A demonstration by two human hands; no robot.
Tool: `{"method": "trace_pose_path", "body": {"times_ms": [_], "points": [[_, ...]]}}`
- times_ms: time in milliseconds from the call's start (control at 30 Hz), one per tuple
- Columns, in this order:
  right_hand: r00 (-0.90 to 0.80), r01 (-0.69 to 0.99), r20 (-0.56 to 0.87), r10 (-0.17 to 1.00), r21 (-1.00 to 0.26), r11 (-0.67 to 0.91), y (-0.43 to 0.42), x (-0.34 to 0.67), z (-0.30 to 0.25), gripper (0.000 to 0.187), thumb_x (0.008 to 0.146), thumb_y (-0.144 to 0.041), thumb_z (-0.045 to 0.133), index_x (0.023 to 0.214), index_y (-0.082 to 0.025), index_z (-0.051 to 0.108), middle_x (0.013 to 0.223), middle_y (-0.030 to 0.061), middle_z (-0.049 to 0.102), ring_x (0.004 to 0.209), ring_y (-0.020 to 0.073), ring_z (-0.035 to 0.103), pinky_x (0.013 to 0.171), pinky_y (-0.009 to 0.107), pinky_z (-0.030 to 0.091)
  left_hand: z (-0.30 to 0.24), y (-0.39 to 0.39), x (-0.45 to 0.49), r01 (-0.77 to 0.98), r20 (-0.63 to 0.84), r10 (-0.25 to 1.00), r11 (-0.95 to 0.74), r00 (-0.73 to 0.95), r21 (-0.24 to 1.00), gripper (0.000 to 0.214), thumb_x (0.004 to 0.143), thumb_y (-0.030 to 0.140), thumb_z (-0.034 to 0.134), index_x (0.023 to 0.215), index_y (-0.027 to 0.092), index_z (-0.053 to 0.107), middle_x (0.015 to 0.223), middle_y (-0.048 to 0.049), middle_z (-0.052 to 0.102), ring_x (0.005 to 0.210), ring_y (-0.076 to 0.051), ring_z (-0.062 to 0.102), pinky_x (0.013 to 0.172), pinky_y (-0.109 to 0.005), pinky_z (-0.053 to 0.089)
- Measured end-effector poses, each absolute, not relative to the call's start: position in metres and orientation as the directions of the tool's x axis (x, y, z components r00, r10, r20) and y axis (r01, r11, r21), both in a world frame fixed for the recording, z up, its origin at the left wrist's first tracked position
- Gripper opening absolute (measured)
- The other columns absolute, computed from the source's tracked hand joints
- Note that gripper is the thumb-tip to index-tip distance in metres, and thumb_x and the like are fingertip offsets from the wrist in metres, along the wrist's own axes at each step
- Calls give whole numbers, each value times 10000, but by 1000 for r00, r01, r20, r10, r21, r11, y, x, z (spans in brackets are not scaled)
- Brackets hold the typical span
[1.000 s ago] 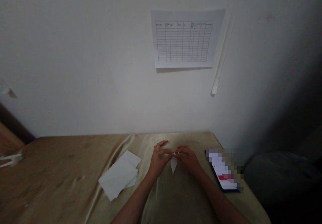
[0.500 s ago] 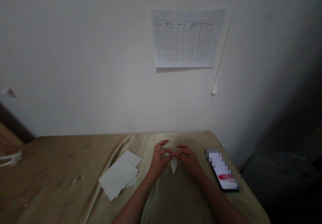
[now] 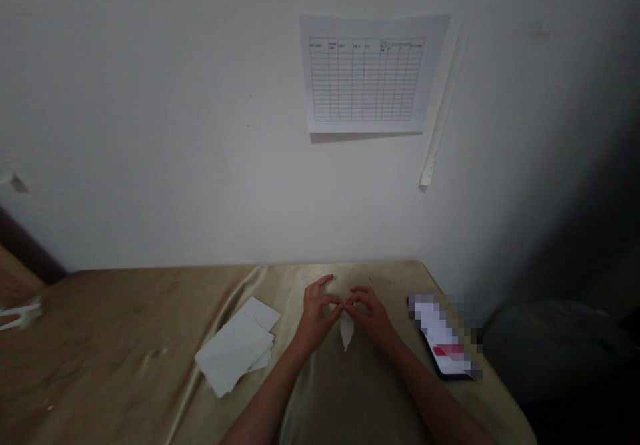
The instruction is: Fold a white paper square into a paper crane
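Between my hands hangs a small piece of white paper (image 3: 347,333), narrow and tapering to a point at its lower end. My left hand (image 3: 316,312) pinches its top edge between thumb and index finger, the other fingers raised and spread. From the other side, my right hand (image 3: 369,313) pinches the same top edge with thumb and forefinger, its remaining fingers curled loosely. The fingertips of both hands nearly meet and cover the paper's upper part. Left of my left forearm lies a loose stack of white paper sheets (image 3: 235,348).
A phone (image 3: 445,342) with a lit, partly blurred screen lies by the right edge of the table, which has a shiny tan cloth (image 3: 125,352). A printed table sheet (image 3: 367,78) is stuck to the wall behind. White strips (image 3: 20,315) show at the far left.
The hands stay in nearly the same place, with the fingertips a little closer together. The paper's lower tip has shifted slightly down and to the right.
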State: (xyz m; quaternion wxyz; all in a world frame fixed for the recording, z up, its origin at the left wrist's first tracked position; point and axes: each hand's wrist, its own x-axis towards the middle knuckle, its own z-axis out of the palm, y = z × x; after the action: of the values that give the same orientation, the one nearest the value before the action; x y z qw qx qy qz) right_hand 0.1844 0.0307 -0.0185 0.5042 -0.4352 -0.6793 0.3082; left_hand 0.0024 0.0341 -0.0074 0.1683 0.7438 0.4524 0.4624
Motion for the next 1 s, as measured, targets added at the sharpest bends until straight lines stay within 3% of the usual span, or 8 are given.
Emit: {"method": "trace_pose_path", "body": {"times_ms": [267, 533, 1000], "points": [[-46, 380, 433, 900, -826, 417, 35, 186, -21, 188, 844, -429, 661, 797, -264, 739, 1085, 82, 640, 1168, 265, 516, 1060, 462, 356, -9, 33, 3, 478, 494, 861, -488, 125, 730, 125, 829, 370, 695, 815, 260, 753, 1380, -67, 527, 1306, -284, 454, 1119, -519, 356], [-105, 328, 419, 902, -842, 429, 38, 189, -22, 180, 858, -420, 636, 841, -260, 714, 996, 60, 681, 1215, 248, 498, 1054, 408, 382, -15, 37, 3, 429, 435, 894, -436, 107, 791, 132, 850, 343, 665, 840, 265, 770, 1375, -80, 534, 1312, -284, 458, 1132, -527, 336], [-153, 381, 452, 879, -794, 475, 33, 188, -20, 192, 878, -431, 625, 838, -259, 702, 971, 57, 687, 1247, 248, 456, 1082, 435, 355, -14, 35, 4, 458, 480, 867, -483, 133, 746, 133, 797, 392, 728, 801, 266, 770, 1368, -82, 522, 1296, -295, 461, 1108, -530, 369]]}}
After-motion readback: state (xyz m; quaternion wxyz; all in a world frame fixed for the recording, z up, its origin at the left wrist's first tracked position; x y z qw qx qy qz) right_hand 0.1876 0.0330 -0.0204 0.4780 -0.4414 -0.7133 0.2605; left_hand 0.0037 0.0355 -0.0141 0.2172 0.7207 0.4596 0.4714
